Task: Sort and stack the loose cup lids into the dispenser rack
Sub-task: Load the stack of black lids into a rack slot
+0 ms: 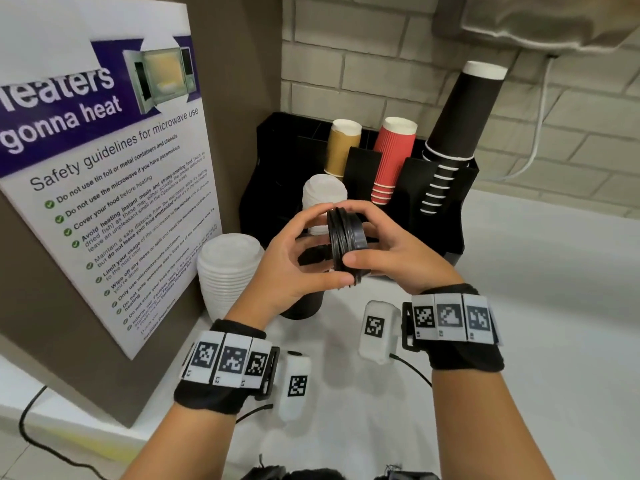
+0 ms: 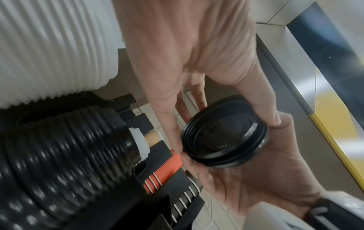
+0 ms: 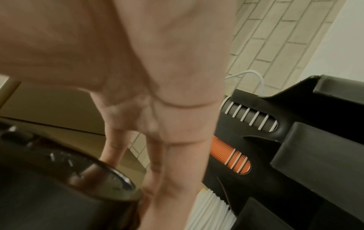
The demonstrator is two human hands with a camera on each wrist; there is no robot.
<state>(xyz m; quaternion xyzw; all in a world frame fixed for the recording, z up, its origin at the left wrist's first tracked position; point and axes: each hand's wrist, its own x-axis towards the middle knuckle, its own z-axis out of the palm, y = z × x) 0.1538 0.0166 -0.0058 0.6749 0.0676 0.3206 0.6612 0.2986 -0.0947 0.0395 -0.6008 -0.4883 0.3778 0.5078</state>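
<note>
I hold a small stack of black lids (image 1: 347, 244) on edge between my two hands, up in front of the rack (image 1: 446, 216) and above the bench (image 1: 540, 306). The lids stand upright, rims toward me, squeezed together from both sides.

My left hand (image 1: 294, 268) curls round the stack from the left: thumb along the lower front edge, fingers arched over the top. In the left wrist view the flat face of the outer lid (image 2: 224, 133) shows, with my fingers (image 2: 173, 124) along its rim. My right hand (image 1: 391, 251) grips the stack from the right, thumb pressed on the near rim, fingers wrapped over the far side. Both wrists are bent inward, forearms reaching up from below, each with a black band carrying square markers.

Behind my hands the rack holds a short stack of white lids (image 1: 323, 199) in its front left slot, then tan cups (image 1: 341, 147), red cups (image 1: 391, 157) and a tall column of black cups (image 1: 457, 133) leaning right. Left of the rack, a taller pile of white lids (image 1: 228, 271) stands on the bench, with a black lid pile (image 1: 304, 306) beside it, partly hidden by my left hand. A microwave safety poster (image 1: 104, 168) covers the wall on the left.
</note>
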